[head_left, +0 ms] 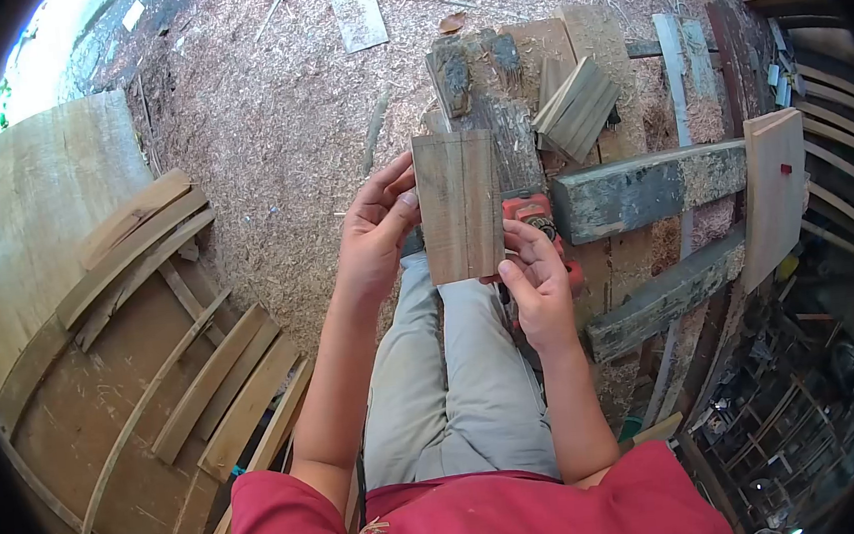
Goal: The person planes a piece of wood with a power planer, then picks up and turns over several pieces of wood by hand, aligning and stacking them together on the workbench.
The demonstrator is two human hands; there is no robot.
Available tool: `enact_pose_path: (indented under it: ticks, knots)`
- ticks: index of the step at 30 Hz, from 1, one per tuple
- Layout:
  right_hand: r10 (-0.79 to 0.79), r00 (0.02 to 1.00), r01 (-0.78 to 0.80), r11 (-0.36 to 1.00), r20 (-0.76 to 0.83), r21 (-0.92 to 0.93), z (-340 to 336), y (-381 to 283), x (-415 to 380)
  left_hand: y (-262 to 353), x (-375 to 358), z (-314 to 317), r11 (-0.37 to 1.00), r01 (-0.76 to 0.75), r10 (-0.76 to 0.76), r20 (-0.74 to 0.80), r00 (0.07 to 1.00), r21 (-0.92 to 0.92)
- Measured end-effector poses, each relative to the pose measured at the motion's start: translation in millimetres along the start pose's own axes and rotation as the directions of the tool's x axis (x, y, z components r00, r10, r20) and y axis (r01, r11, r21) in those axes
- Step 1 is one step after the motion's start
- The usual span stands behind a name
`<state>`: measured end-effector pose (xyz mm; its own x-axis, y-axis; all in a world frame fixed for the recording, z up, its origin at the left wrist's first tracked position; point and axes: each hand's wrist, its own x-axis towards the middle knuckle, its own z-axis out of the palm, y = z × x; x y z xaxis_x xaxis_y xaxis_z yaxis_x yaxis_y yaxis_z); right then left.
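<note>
The left hand (381, 220) and the right hand (539, 288) hold a wooden board (459, 206) (grain running lengthwise), each grip closed on an edge, at about ten and five o'clock. A red tool (525, 206), partly hidden, sits at three o'clock; small boards (580, 112) lie overlapping at two o'clock.

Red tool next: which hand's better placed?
Right, I'd say: right hand appears right beside the red tool; left hand is across the board, and could probably hold it alone.
</note>
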<state>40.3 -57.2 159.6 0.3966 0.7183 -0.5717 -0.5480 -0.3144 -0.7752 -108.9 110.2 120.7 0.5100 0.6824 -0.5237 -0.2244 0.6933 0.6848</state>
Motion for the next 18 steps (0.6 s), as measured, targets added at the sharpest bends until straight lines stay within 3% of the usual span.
enact_pose_path:
  ticks: [9,12,15,18]
  knots:
    - [-0.130,0.986,0.124,0.990,-0.103,-0.069,-15.0,-4.3,-5.3,0.0,13.3,21.8,0.980,-0.023,-0.002,0.127,0.992,0.195]
    - [-0.150,0.978,0.150,0.989,-0.146,-0.008,-27.6,-8.2,-12.8,-4.7,23.3,39.4,0.958,-0.020,-0.040,0.201,0.979,0.286]
    - [-0.105,0.955,0.140,0.984,-0.278,0.109,-46.0,-14.1,-18.0,-14.6,37.1,71.5,0.947,-0.003,-0.093,0.283,0.955,0.322]
    - [-0.133,0.903,0.195,0.974,-0.408,0.115,-68.7,-17.2,-13.0,-37.0,68.0,93.5,0.917,-0.006,-0.148,0.353,0.924,0.399]
